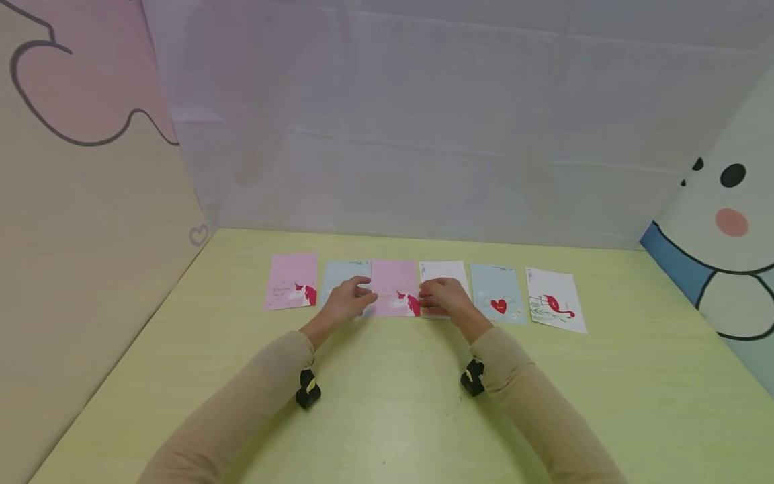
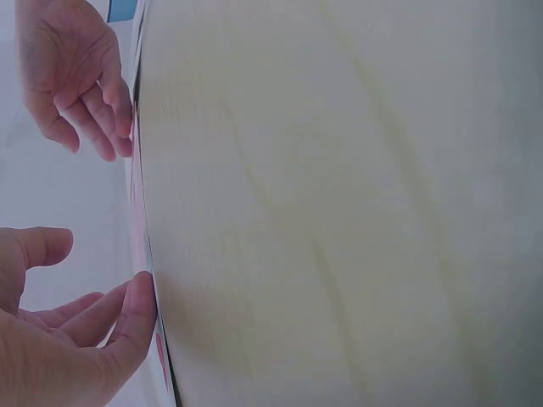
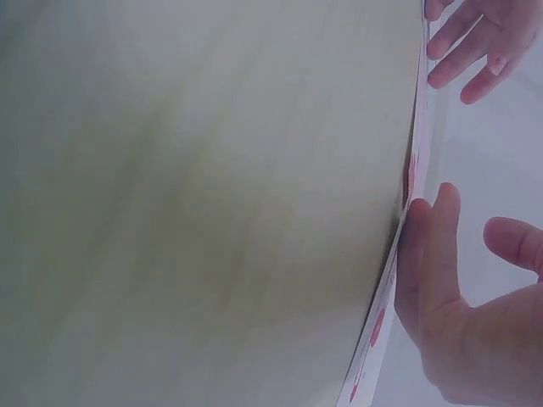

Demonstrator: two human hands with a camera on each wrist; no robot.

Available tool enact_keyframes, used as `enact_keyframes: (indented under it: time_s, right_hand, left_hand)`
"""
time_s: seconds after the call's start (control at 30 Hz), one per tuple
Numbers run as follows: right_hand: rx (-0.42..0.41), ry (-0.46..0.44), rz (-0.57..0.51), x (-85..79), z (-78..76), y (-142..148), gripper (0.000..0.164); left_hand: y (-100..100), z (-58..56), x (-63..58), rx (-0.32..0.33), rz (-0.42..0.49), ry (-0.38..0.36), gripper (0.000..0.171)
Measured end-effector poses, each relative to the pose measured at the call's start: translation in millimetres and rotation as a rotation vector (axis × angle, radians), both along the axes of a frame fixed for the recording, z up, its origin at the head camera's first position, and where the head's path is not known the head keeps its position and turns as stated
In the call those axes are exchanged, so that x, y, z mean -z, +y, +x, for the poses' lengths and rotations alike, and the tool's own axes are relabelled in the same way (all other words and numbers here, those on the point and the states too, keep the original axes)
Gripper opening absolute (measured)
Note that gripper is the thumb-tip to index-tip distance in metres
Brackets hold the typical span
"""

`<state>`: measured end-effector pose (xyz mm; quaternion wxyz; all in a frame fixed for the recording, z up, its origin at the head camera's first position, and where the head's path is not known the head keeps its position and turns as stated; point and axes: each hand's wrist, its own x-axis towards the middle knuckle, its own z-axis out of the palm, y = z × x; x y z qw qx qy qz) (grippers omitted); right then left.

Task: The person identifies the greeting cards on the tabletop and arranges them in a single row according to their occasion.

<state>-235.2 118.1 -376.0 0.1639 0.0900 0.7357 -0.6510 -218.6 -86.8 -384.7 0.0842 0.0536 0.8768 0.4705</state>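
Several cards lie in a row across the table. My left hand (image 1: 346, 301) rests over a light blue card (image 1: 340, 271), its fingertips at the left edge of a pink unicorn card (image 1: 393, 277). On that card's other side, my right hand (image 1: 449, 298) lies over a white card (image 1: 443, 269), most of whose picture it hides. In the left wrist view the left hand (image 2: 81, 348) has its thumb raised apart and loosely bent fingers down at the cards. The right wrist view has the right hand (image 3: 467, 326) with fingers extended at the card edges, thumb apart.
Another pink unicorn card (image 1: 293, 272) lies at the row's left end. To the right are a light blue card with a winged heart (image 1: 494, 281) and a white flamingo card (image 1: 555, 286). A pale cloth wall (image 1: 423, 134) stands behind the yellow-green table (image 1: 387, 417).
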Motion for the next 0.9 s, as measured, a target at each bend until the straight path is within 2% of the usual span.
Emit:
enact_keyframes:
  time_s: [0.23, 0.43, 0.6, 0.9]
  right_hand:
    - [0.018, -0.029, -0.044, 0.5, 1.6, -4, 0.037]
    - [0.057, -0.02, -0.053, -3.0, 5.5, -9, 0.036]
    - [0.093, -0.03, -0.05, -6.3, 8.6, -7, 0.04]
    - [0.089, -0.045, -0.04, -4.2, 8.2, -3, 0.039]
  left_hand:
    - [-1, 0.7, 1.4, 0.007, -0.01, 0.016, 0.045]
    - [1, 0.8, 1.3, 0.005, -0.022, 0.022, 0.044]
    - [1, 2.7, -0.6, 0.016, -0.062, 0.048, 0.044]
    - [-10, 4.5, 0.9, 0.038, -0.146, 0.079, 0.044]
